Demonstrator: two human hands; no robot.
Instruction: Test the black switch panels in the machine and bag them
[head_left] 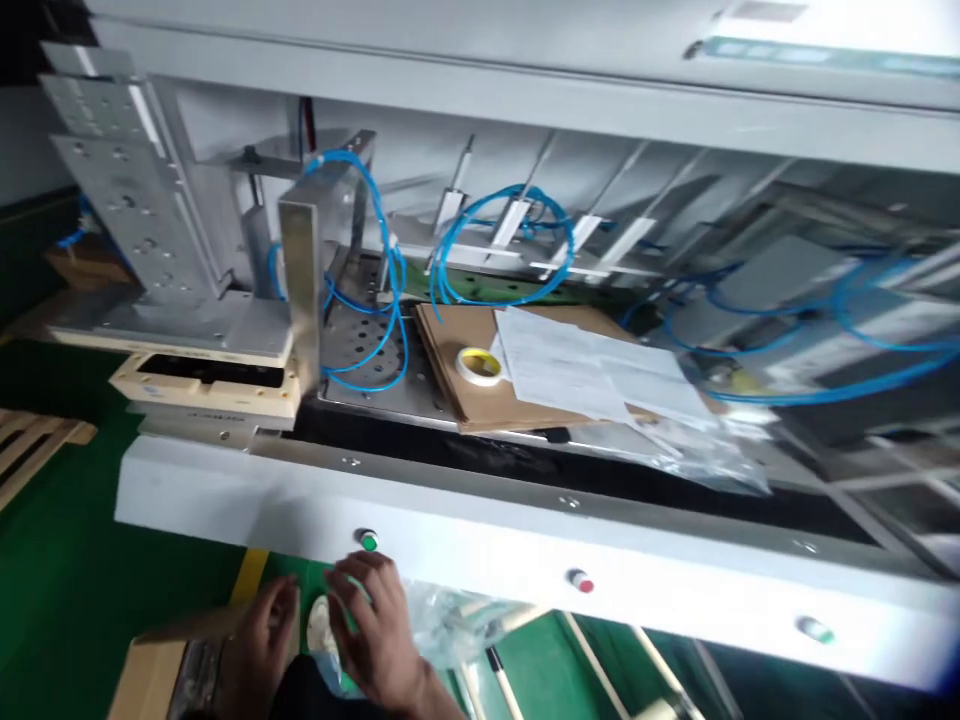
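My right hand (375, 630) is at the lower middle, just below a green button (368, 540) on the machine's white front panel (480, 560). Its fingers are bent and apart, with nothing seen between them. To its left, my left hand (270, 630) is raised with curled fingers, somewhat blurred; whether it holds anything cannot be made out. A pale round item in clear plastic (321, 630) lies below, between the two hands. Farther right on the panel are a red button (583, 581) and another green button (816, 630).
A roll of tape (478, 366) and white papers (562, 365) lie on flat cardboard (450, 375). Blue air hoses (566, 235) coil behind. A metal press with a cream block (202, 385) stands left. An open carton (146, 675) is at lower left; long rods (596, 665) stand below the panel.
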